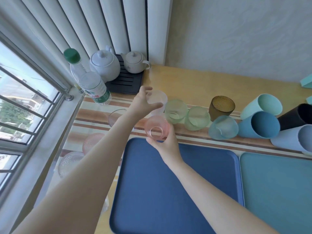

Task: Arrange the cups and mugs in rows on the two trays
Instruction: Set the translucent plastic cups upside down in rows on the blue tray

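Beyond the dark blue tray (185,191), two hands are holding cups
The right hand (166,146) is gripping a pink cup (156,128) at the tray's far edge; the left hand (143,103) is gripping a frosted cup (158,97) farther back

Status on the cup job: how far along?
Done: nothing; the dark blue tray and teal tray show no cups. In hand: left hand grips a frosted cup, right hand a pink cup. Left: all the rest, like the amber cup and black tumbler, on the table.
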